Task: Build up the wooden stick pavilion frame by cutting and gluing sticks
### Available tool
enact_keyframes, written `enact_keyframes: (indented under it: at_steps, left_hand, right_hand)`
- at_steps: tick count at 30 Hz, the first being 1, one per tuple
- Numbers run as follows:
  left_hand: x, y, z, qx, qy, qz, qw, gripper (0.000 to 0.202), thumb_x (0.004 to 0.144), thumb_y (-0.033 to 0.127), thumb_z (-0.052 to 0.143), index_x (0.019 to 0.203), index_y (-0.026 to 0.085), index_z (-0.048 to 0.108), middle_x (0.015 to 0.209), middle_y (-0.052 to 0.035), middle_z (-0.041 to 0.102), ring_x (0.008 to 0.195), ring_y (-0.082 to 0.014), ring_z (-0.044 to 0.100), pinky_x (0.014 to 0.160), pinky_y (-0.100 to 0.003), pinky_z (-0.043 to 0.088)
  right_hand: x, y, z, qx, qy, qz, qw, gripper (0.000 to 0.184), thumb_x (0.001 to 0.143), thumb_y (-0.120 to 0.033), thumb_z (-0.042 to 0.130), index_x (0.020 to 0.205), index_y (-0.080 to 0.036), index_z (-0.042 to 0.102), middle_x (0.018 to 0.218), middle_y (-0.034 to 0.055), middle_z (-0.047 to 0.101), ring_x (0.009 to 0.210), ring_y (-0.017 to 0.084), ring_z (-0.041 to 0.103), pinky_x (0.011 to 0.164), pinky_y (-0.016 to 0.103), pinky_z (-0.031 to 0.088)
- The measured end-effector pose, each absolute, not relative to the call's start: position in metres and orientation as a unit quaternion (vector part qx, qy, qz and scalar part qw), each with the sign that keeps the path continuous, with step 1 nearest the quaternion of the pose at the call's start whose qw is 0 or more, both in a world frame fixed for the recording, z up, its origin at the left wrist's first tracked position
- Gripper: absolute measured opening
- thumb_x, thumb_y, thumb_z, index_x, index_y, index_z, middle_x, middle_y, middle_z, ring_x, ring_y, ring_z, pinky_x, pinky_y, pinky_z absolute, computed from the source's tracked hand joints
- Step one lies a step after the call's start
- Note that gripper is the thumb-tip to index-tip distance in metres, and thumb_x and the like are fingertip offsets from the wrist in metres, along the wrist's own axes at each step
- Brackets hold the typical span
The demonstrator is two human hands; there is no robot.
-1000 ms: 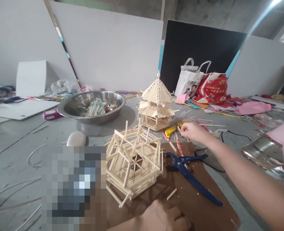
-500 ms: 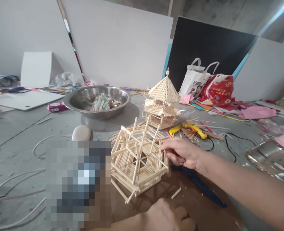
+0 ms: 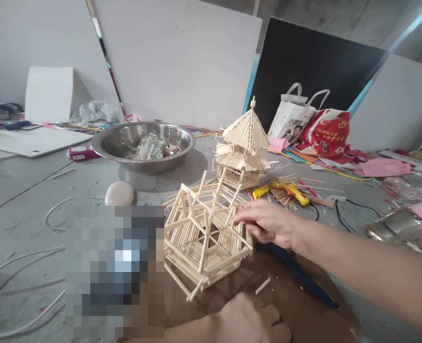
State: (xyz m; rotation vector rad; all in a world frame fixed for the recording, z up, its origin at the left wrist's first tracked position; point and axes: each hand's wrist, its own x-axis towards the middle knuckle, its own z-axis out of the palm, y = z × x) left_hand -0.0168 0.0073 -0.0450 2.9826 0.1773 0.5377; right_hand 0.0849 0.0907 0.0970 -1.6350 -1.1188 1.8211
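Fingertips [image 3: 240, 218] of the right hand [image 3: 270, 225] bunch at the hexagonal stick frame [image 3: 203, 255], any hold unclear; the left hand [image 3: 247, 318] curls loosely, grip hidden.

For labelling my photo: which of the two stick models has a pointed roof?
The pagoda model, standing farther back; its roof rises to a peak, whereas the nearer hexagonal stick frame, by the right hand, is open on top.

The right hand [image 3: 268, 222] is bare, as is the right forearm [image 3: 357, 255], smooth, narrow by the hand and broader toward the edge of view; the left hand [image 3: 250, 318] and the short visible length of left forearm [image 3: 192, 332] are bare too
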Motion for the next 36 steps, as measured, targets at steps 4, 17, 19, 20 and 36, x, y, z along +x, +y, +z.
enact_keyframes:
  at_steps: [4, 17, 19, 20, 36]
  left_hand:
    - [-0.0175, 0.0068, -0.0451, 0.982, 0.059, 0.171, 0.057, 0.013, 0.082, 0.029, 0.045, 0.076, 0.018, 0.05, 0.063, 0.0018, 0.05, 0.053, -0.01, 0.049, 0.048, -0.021, 0.037]
    - [-0.0172, 0.0045, -0.045, 0.981, 0.074, 0.162, 0.071, 0.012, 0.08, 0.03, 0.049, 0.075, 0.019, 0.05, 0.063, 0.0021, 0.051, 0.053, -0.0107, 0.049, 0.045, -0.022, 0.035]
    - [-0.0174, 0.005, -0.044, 0.982, 0.073, 0.161, 0.071, 0.012, 0.08, 0.03, 0.048, 0.075, 0.019, 0.05, 0.063, 0.0019, 0.051, 0.052, -0.0108, 0.049, 0.045, -0.022, 0.034]
    - [-0.0177, 0.0052, -0.0433, 0.982, 0.072, 0.161, 0.071, 0.011, 0.08, 0.029, 0.048, 0.076, 0.019, 0.05, 0.064, 0.0017, 0.051, 0.052, -0.0108, 0.049, 0.045, -0.022, 0.034]
    - [-0.0177, 0.0046, -0.0429, 0.982, 0.074, 0.16, 0.06, 0.012, 0.08, 0.029, 0.049, 0.073, 0.019, 0.05, 0.063, 0.0018, 0.051, 0.052, -0.0107, 0.048, 0.042, -0.023, 0.029]
  right_hand:
    - [0.0827, 0.0923, 0.0983, -0.596, -0.402, 0.659, 0.221, 0.016, 0.068, -0.016, 0.051, 0.052, -0.016, 0.046, 0.026, -0.0083, 0.038, 0.02, 0.0, 0.017, 0.025, 0.013, 0.008]
    - [0.0819, 0.0934, 0.0965, -0.593, -0.407, 0.658, 0.22, 0.024, 0.067, -0.017, 0.051, 0.046, -0.016, 0.041, 0.024, -0.0076, 0.039, 0.018, 0.001, 0.018, 0.024, 0.013, 0.009]
    - [0.0826, 0.0934, 0.0961, -0.596, -0.408, 0.656, 0.221, 0.024, 0.067, -0.018, 0.051, 0.046, -0.016, 0.041, 0.025, -0.0079, 0.039, 0.018, 0.001, 0.018, 0.023, 0.013, 0.008]
    - [0.0828, 0.0934, 0.0962, -0.596, -0.408, 0.655, 0.22, 0.023, 0.068, -0.018, 0.051, 0.047, -0.016, 0.042, 0.025, -0.008, 0.039, 0.019, 0.0, 0.018, 0.023, 0.012, 0.009]
    - [0.0842, 0.0953, 0.0947, -0.582, -0.406, 0.669, 0.224, 0.017, 0.069, -0.016, 0.05, 0.052, -0.015, 0.046, 0.028, -0.0071, 0.042, 0.018, 0.001, 0.02, 0.024, 0.013, 0.008]
